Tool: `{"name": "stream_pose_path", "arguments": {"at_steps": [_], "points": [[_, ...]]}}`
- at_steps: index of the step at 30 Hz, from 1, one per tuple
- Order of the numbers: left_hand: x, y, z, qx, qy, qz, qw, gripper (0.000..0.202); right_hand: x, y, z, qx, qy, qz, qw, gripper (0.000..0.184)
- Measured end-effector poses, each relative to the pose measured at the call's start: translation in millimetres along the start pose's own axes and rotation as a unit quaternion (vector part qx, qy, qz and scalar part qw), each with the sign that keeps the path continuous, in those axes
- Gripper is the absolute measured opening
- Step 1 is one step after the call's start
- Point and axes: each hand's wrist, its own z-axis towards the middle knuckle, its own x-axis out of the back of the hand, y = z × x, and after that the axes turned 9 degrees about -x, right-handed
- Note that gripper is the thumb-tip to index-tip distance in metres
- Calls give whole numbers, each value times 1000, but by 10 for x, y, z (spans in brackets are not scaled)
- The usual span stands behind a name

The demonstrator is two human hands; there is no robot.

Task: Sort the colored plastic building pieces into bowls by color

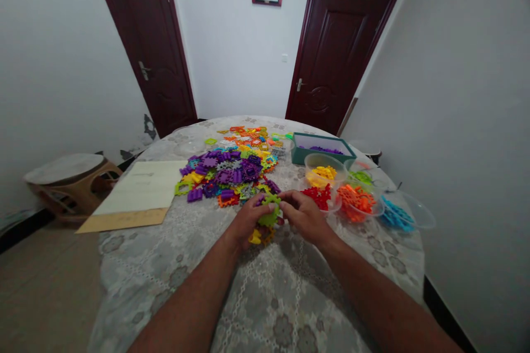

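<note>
Between my two hands is a lime-green toothed plastic gear piece (270, 214). My left hand (247, 222) grips it from the left side, thumb across its face. The fingertips of my right hand (304, 210) pinch its right edge, with the fingers curled. Just below the green gear, yellow plastic pieces (255, 237) show by my left hand; whether they are joined to it or lie on the cloth I cannot tell. A bit of purple shows behind my left thumb. Beyond my hands spreads a mixed pile of plastic gear pieces (226, 174), mostly purple on top.
At right stand clear plastic bowls with yellow (322, 174), red (318, 197), orange (355, 203), green (361, 177) and blue pieces (396, 214). Behind them is a dark green box (323, 155) holding purple pieces. Pale paper (138, 187) overhangs the table's left edge, near a wooden stool (74, 185).
</note>
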Motion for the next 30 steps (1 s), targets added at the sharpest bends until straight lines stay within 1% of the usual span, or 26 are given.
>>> {"name": "stream_pose_path", "arguments": {"at_steps": [2,4,6,8,9,11,12,14,16,18,19,20,21,22,23,25,26,27,28,30], "points": [[8,8,8,19,16,-58,998,46,125,-47,12,-21,21,19,999,29],[34,21,21,41,33,-118,992,48,350,-125,17,-22,60,3,998,33],[73,32,37,55,34,-164,984,49,669,-198,34,-7,120,-45,992,37],[108,36,55,62,26,-189,980,49,1049,-227,88,14,200,-128,971,38],[119,35,64,64,24,-195,978,49,1250,-217,133,23,251,-180,951,37],[125,33,76,71,25,-201,977,49,1643,-148,257,44,356,-285,889,34],[122,32,79,75,25,-202,976,49,1826,-94,330,50,397,-326,856,32],[109,34,79,79,23,-207,975,49,2139,28,473,46,447,-382,808,32],[98,41,75,81,19,-213,973,49,2350,131,583,34,468,-414,780,33],[92,50,70,83,19,-217,972,51,2417,173,630,33,480,-428,765,37],[92,53,69,85,20,-218,972,52,2386,165,625,42,484,-427,763,38],[92,55,68,85,21,-218,972,53,2309,136,602,54,484,-419,766,39],[93,55,68,84,21,-218,972,53,2187,90,561,69,475,-406,778,39],[93,55,67,82,20,-218,972,52,2024,32,504,85,454,-388,797,38],[92,53,67,81,18,-218,972,52,1825,-34,437,101,421,-367,823,36],[88,52,65,81,11,-218,973,52,1359,-162,283,134,308,-330,882,32],[85,52,63,82,7,-218,972,52,1113,-212,207,154,247,-316,903,29],[81,52,61,85,3,-218,972,52,872,-245,136,171,189,-308,917,27],[77,53,58,86,1,-217,972,52,646,-261,73,183,141,-305,924,26],[69,54,54,86,6,-212,973,51,268,-241,-16,196,72,-294,933,25]]}}
